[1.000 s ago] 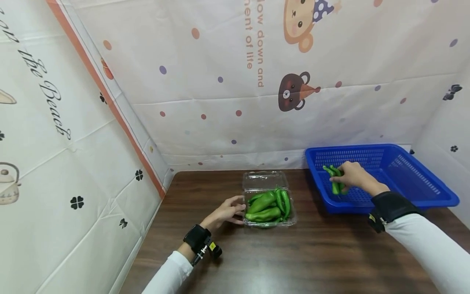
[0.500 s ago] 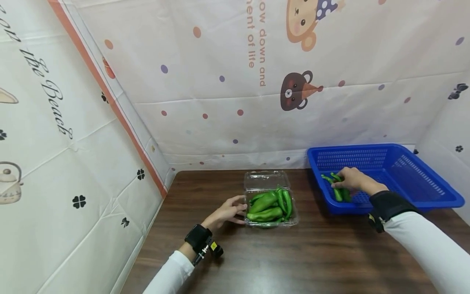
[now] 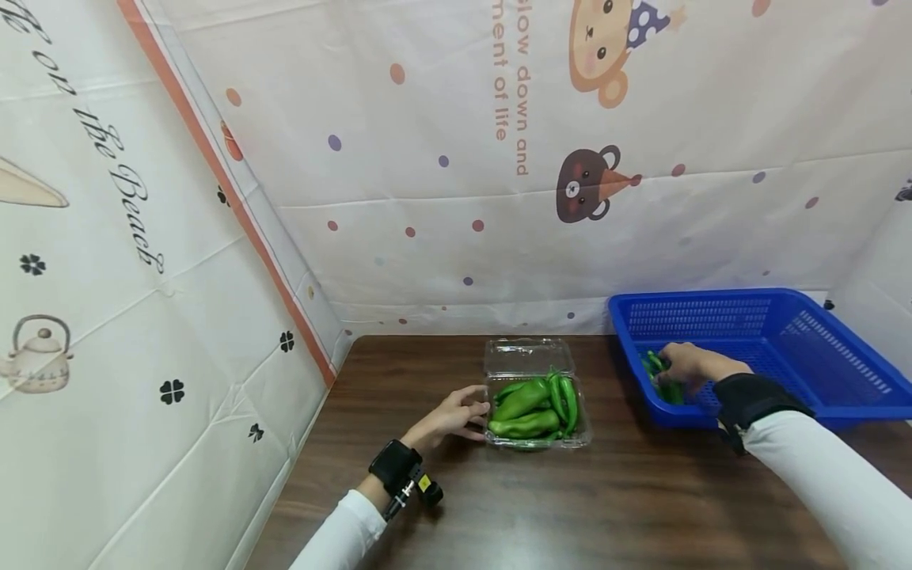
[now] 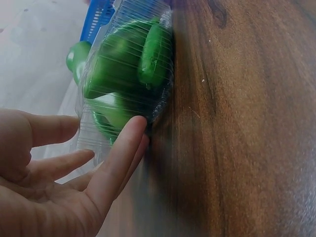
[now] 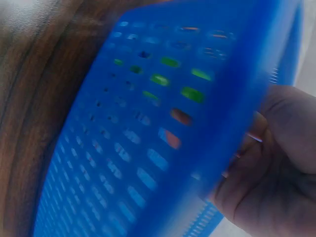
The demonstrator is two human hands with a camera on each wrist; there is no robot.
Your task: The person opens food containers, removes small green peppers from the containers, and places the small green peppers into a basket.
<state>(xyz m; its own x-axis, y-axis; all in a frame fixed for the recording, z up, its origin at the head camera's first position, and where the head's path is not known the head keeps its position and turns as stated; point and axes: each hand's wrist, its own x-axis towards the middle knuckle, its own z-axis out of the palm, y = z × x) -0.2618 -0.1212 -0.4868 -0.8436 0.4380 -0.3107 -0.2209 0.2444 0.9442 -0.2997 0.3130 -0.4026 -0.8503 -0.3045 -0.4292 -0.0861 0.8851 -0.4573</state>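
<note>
Left hand (image 3: pixel 456 416) open against 1 clear box (image 3: pixel 536 439); right hand (image 3: pixel 682 366) grips peppers (image 3: pixel 666 386) in 1 basket (image 3: pixel 805 348).

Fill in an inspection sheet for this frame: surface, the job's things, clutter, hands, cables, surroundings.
Surface: dark wooden table.
Job's things: green peppers in the blue basket; more peppers in a clear box, lid open.
Clutter: nothing seen.
Hands: left hand touches the box's side with straight fingers; right hand, inside the basket, grips the peppers there.
Cables: nothing seen.
Surroundings: printed sheets with bears and dots wall in the table.
</note>
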